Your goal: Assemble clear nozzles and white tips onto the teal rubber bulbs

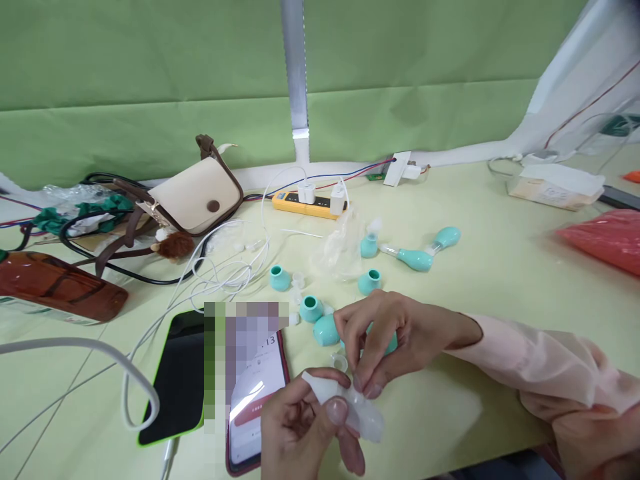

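1. While the left hand (307, 427) pinches a translucent white piece (356, 408) between thumb and fingers at lower centre, its long axis slants from upper left to lower right.
2. Just above, the right hand (397, 330) pinches the piece's upper edge.
3. Beyond, open-necked teal pieces (369, 287) stand mid-frame.

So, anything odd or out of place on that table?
A bit. The reddish-brown bottle at far left lies on its side rather than standing; no spill visible. White cables sprawl in messy loops near the bag. A pixelated block covers part of the lit phone, likely image masking.
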`<state>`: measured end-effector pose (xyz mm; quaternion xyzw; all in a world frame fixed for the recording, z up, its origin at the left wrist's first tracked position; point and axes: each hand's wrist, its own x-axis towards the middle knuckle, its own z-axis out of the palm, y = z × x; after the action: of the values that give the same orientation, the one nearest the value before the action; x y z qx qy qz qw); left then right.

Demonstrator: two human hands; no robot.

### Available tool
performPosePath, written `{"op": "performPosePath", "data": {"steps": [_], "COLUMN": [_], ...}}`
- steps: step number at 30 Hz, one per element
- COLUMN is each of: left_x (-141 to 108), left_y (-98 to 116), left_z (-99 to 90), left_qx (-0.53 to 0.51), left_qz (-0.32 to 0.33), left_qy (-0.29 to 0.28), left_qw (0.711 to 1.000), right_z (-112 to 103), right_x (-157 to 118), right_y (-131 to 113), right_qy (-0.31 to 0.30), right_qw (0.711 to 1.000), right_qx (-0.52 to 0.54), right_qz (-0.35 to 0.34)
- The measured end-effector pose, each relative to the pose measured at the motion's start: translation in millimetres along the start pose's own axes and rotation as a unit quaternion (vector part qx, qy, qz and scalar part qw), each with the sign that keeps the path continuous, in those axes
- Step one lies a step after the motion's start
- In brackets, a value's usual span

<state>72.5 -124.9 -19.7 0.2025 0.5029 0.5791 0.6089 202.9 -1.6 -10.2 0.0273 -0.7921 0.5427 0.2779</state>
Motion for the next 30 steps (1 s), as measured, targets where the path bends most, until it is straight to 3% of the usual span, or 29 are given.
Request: {"op": "performPosePath", "data": {"steps": [4,9,20,26,30], "left_x": [1.7,1.8,1.3,-0.6,-0.1], "left_y": [1.0,2.5,-0.7,-2.4,0.8], "left_z": [-1.9,-2.6,-3.9,-4.3,-4.3], "left_qx": [-0.011,-0.015,-0.047,-0.066,-0.081], "left_qz": [-0.026,-0.038,-0.034,-0.042,-0.043], "left_qy": [-0.029,-0.023,-0.016,0.010,-0.010], "left_qw": [0.999,0.999,0.998,0.997,0.996], "right_z": [0.9,2.8,11.4,10.0,9.8], "right_x": [0.5,0.1,-4.0,-5.4,-4.2], "right_y": [-3.2,-15.7,-21.5,-20.5,-16.0], "right_qy": [-0.004,-0.045,-0.113,-0.106,-0.056], "right_qw": [0.999,0.987,0.971,0.975,0.986], "right_qx": [-0.025,-0.151,-0.210,-0.190,-0.156], "right_qz": [-0.022,-0.039,0.010,0.035,0.001]}}
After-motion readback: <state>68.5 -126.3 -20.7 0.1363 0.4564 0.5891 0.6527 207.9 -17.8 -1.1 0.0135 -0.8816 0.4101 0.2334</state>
